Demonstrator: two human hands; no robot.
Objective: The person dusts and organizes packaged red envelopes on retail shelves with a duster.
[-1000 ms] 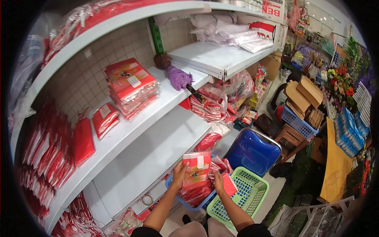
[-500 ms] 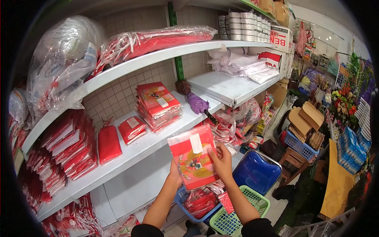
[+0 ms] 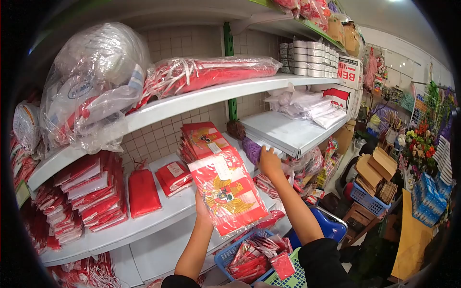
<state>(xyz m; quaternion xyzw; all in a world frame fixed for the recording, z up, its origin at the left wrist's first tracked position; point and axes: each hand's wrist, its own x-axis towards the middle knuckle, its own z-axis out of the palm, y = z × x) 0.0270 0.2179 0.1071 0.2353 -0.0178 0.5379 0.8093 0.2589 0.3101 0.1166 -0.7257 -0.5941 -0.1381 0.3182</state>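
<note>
My left hand [image 3: 203, 209] holds a plastic-wrapped red packet [image 3: 230, 194] from its left side. A golden winged emblem and a white label show on its face. My right hand [image 3: 270, 163] is closed at the handle end of a purple feather duster [image 3: 251, 150] lying on the shelf; the handle itself is hidden by my fingers. Behind the held packet stands a stack of similar red packets [image 3: 204, 139]. Left of that stack lie a smaller red packet pile [image 3: 173, 176] and a plain red bundle [image 3: 143, 193].
The white shelf [image 3: 168, 213] carries tall piles of red and white packets [image 3: 96, 192] on the left. Above is a shelf with a bagged red bundle [image 3: 216, 72]. Below me are a blue basket [image 3: 225, 259] of packets, a green basket [image 3: 294, 271] and a blue chair [image 3: 331, 223].
My right hand has left the packet and reached forward to the duster on the shelf. The packet now rests in my left hand alone. The view has shifted slightly.
</note>
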